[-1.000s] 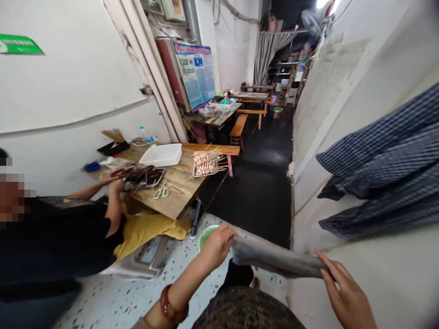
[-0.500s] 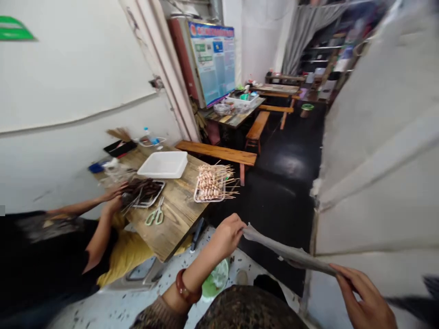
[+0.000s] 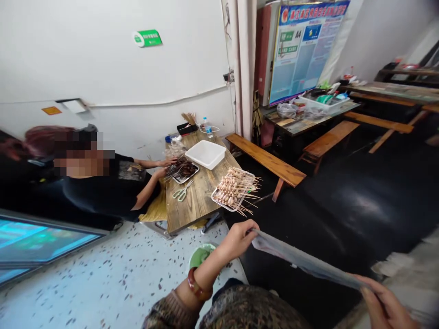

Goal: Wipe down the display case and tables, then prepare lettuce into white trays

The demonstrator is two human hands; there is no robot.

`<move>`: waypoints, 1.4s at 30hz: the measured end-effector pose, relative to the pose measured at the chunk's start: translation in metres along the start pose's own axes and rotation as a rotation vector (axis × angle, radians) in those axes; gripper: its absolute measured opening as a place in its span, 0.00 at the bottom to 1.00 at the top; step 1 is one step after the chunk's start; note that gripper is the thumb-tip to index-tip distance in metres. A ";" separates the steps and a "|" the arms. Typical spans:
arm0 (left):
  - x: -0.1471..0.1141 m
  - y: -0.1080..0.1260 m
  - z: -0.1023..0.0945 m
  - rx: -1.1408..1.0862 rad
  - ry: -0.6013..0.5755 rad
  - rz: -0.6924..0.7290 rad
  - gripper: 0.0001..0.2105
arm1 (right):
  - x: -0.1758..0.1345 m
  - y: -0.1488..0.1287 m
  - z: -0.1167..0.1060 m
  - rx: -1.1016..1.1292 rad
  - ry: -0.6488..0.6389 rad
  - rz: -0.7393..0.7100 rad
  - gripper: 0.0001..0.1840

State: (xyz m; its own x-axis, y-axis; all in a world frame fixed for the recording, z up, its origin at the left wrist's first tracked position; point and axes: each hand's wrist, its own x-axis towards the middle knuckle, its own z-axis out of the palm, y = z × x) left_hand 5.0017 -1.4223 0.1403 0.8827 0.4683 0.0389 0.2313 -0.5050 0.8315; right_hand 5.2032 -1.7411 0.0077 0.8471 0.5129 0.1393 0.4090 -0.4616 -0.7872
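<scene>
My left hand (image 3: 237,238) pinches one end of a thin grey sheet (image 3: 305,261) that looks like a plastic bag. My right hand (image 3: 387,305) grips the other end at the lower right, so the sheet is stretched flat between both hands above the dark floor. A reddish bangle (image 3: 196,285) sits on my left wrist. Below my left hand a green basin (image 3: 200,256) stands on the speckled floor.
A wooden table (image 3: 200,201) ahead carries a metal tray of skewers (image 3: 232,188), a white tub (image 3: 206,154), scissors (image 3: 180,192) and a tray of dark skewers (image 3: 183,169) handled by a seated person in black (image 3: 113,187). Wooden benches (image 3: 265,159) stand beyond it.
The view has swung left and down, showing more of the seated person and the left wall. My hands still hold the sheet stretched, now slightly further right and lower.
</scene>
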 end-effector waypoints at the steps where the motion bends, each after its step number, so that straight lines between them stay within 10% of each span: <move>1: 0.009 0.008 0.009 0.012 -0.001 -0.008 0.07 | 0.011 0.011 -0.010 -0.007 0.005 -0.001 0.23; 9: 0.102 0.052 0.054 0.049 -0.034 -0.024 0.07 | 0.082 0.008 -0.062 -0.046 0.104 0.037 0.20; 17: 0.270 0.042 0.099 -0.047 -0.300 0.054 0.08 | 0.148 0.014 -0.085 -0.109 0.269 0.213 0.19; 25: 0.418 0.087 0.130 -0.126 -0.466 0.196 0.08 | 0.215 0.049 -0.107 -0.174 0.354 0.310 0.18; 32: 0.490 0.112 0.175 -0.139 -0.391 0.169 0.08 | 0.300 0.102 -0.146 -0.099 0.284 0.277 0.17; 42: 0.548 0.184 0.282 -0.336 -0.191 -0.060 0.11 | 0.442 0.206 -0.267 -0.089 0.229 0.076 0.18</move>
State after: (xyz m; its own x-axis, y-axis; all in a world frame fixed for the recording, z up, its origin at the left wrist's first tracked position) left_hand 5.6439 -1.4634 0.1585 0.9393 0.3302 -0.0933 0.1664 -0.2007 0.9654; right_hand 5.7522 -1.8028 0.0669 0.9271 0.3017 0.2225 0.3610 -0.5592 -0.7463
